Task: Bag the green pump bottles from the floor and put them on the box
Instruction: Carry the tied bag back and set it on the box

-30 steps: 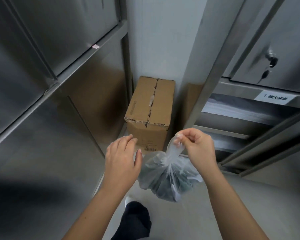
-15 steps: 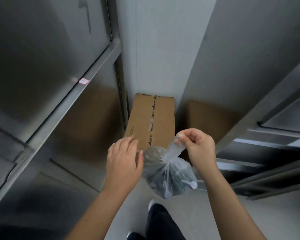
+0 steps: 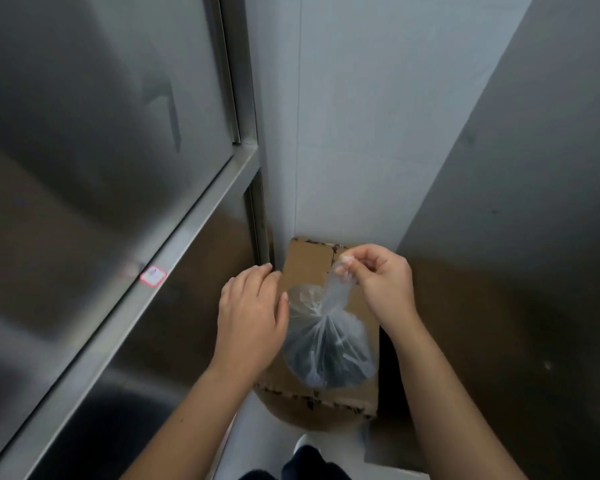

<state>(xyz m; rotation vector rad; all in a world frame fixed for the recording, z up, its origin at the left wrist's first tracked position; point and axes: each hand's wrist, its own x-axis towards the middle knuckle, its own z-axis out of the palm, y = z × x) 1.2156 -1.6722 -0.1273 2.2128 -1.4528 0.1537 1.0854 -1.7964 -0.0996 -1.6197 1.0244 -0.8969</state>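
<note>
Change: over the last second the bag (image 3: 326, 344) has come forward from short of the box (image 3: 312, 268) to hang over its top; the view has closed in and tipped down on the box.
Meaning: bagging looks done, and the carry is nearly over; what is left, I judge, is to lower the bag and let go.
Right hand (image 3: 381, 282): fingers (image 3: 343, 268) pinched shut on the twisted neck of the bag, bearing its weight.
Left hand (image 3: 250, 317): fingers loosely together and slightly curled, holding nothing; it sits just beside the bag's left flank, and whether it touches the plastic I cannot tell.
Bag: clear plastic, dark contents bunched at the bottom; whether it already rests on the box or hangs just above it I cannot tell.
Box: brown carton in the corner, between the steel cabinet (image 3: 101, 168) and the wall (image 3: 361, 116), lid taped shut.
Count, bags: one.
Count, boxes: one.
Count, bottles: cannot be told; they show only as a dark mass through the plastic.
Count, hands: two.
</note>
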